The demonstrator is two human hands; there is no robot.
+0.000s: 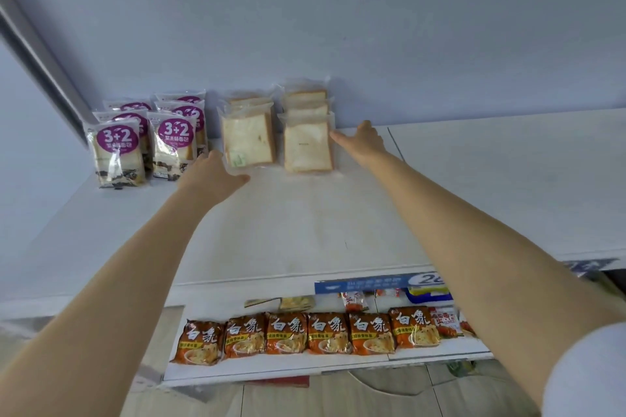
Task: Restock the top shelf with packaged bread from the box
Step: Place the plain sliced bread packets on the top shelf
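We keep our left hand (pixel 216 171) and right hand (pixel 364 142) spread beside the bread packs (pixel 307 145); a careless nudge could topple them

Two arms, bare along the forearms to the left hand (pixel 211 174) and right hand (pixel 364 142). One white short sleeve (pixel 582 372), plain cloth, on the right upper arm.

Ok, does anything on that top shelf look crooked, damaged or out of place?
Nothing stands out. The purple 3+2 bread packs and the clear-wrapped toast packs stand in tidy front-to-back rows on the top shelf, and no tears, spills or fallen packs are visible.
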